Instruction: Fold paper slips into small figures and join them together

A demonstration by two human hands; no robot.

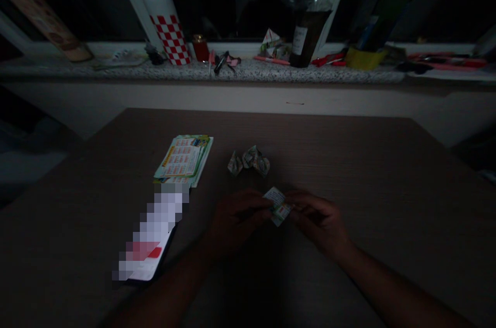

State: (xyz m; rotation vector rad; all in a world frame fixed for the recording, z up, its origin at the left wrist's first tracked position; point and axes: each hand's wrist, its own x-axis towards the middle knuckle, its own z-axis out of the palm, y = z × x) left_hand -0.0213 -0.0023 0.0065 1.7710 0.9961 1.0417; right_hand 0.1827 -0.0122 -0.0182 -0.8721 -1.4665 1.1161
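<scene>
Between my two hands is a small piece of folded printed paper [276,196], turned so it looks like a diamond. My left hand [240,214] pinches its left corner between thumb and fingers. On the opposite corner, my right hand [320,217] has a similar pinch. Just beyond them on the table lie several small folded paper shapes [256,159], close together. A stack of printed cards [182,157] with calendar-like grids sits to the left. Nearer to me than the stack is a lit phone [149,263], its screen partly blurred out.
The brown table [329,152] ends at a wall below a speckled stone sill [240,72]. Along the sill stand a white bottle with red checks [170,33], a small red jar [200,48], a dark labelled packet [304,41] and a green bottle [391,8]. The light is dim.
</scene>
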